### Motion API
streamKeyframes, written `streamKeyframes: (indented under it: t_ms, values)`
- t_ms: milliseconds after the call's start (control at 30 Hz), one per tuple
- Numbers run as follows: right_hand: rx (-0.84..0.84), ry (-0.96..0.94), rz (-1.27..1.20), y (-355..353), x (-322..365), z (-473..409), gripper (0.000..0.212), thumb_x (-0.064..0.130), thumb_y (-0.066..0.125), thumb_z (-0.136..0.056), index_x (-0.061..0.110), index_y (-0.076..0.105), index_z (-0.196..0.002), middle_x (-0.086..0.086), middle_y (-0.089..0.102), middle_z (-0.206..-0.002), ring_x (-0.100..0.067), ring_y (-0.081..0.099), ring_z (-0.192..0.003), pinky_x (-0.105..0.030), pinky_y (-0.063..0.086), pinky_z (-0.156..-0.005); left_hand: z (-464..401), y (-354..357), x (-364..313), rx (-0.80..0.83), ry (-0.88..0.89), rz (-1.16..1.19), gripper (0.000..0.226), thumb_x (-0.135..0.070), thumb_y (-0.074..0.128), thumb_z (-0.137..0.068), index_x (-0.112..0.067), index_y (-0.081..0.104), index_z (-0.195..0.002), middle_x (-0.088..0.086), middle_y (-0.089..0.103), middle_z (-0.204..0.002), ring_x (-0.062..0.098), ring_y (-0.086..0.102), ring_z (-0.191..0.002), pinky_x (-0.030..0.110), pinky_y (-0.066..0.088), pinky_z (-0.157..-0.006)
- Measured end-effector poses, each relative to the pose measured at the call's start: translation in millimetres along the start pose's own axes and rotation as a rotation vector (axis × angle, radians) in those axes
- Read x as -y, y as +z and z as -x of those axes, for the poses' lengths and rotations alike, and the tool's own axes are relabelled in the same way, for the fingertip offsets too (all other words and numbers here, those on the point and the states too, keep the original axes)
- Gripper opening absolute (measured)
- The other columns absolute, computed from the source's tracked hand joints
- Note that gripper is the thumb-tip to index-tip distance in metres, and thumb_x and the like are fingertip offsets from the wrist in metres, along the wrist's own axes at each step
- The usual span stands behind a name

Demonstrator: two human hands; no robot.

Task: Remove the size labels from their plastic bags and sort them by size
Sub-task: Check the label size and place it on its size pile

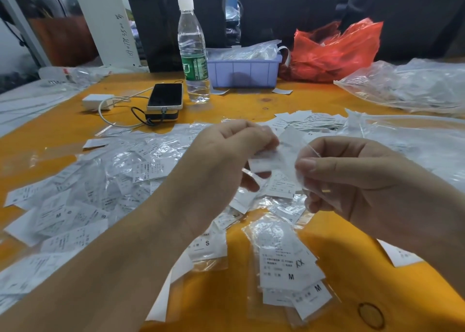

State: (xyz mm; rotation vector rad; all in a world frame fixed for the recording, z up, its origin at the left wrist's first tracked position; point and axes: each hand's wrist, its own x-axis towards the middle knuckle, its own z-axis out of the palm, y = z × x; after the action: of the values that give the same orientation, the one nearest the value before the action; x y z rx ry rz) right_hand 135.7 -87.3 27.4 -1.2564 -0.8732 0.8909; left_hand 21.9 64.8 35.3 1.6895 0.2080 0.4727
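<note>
My left hand (226, 153) pinches one white size label (264, 161); my right hand (352, 178) pinches the one clear plastic bag (292, 145) beside it, both raised over the orange tabletop (276, 100). Below them lie bagged labels (88, 201), too many to count. Farther back I see one phone (165, 96), one water bottle (193, 52), one purple bin (244, 71) and one red bag (334, 52).

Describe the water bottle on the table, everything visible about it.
The water bottle is clear ribbed plastic with a white screw cap, closed, and a green label around its middle. It stands upright on the orange table toward the far side, looking nearly full of clear water. A phone lies just left of it and a lavender plastic bin sits right beside it; whether they touch is unclear.
</note>
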Motion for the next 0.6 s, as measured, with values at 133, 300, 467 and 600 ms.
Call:
streamKeyframes:
  t_ms: [133,300,467,600]
  values:
    - [-0.018,-0.003,-0.011,0.8,-0.7,0.5,0.008,0.019,0.073,-0.067,0.014,0.067,-0.064,-0.004,0.055,-0.057,-0.015,0.048,-0.050,-0.026,0.049,-0.053,-1.2,-5.9,0.5,-0.158,0.055,0.091,0.020,0.000,0.059,-0.088,-0.016,0.071,-0.084,-0.001,0.069,-0.075,0.013,0.065,-0.063,0.025,0.053,-0.054]
    - [-0.007,0.006,-0.014,2.6,-1.7,0.3,0.013,0.022,0.074,-0.066,0.017,0.064,-0.058,-0.004,0.054,-0.058,-0.014,0.049,-0.050,-0.026,0.049,-0.054,0.2,-5.7,-0.2,-0.225,0.121,0.167,0.022,0.000,0.067,-0.083,-0.018,0.067,-0.094,-0.001,0.070,-0.076,0.015,0.067,-0.065,0.025,0.054,-0.056]
    - [-0.019,0.005,-0.009,3.8,-2.5,0.8,0.014,0.017,0.078,-0.064,0.016,0.065,-0.059,-0.006,0.054,-0.059,-0.015,0.049,-0.051,-0.026,0.048,-0.053,2.0,-3.0,-0.3,-0.193,0.136,0.148,0.036,-0.013,0.070,-0.069,-0.027,0.061,-0.102,-0.005,0.070,-0.074,0.017,0.069,-0.070,0.025,0.054,-0.060]
    - [-0.002,0.014,0.006,4.6,-3.3,0.7,0.015,0.015,0.079,-0.065,0.015,0.065,-0.060,-0.007,0.054,-0.060,-0.016,0.049,-0.053,-0.027,0.047,-0.054,1.8,0.3,1.0,-0.155,0.120,0.104,0.044,-0.016,0.072,-0.067,-0.030,0.058,-0.106,-0.006,0.069,-0.071,0.017,0.070,-0.073,0.025,0.054,-0.062]
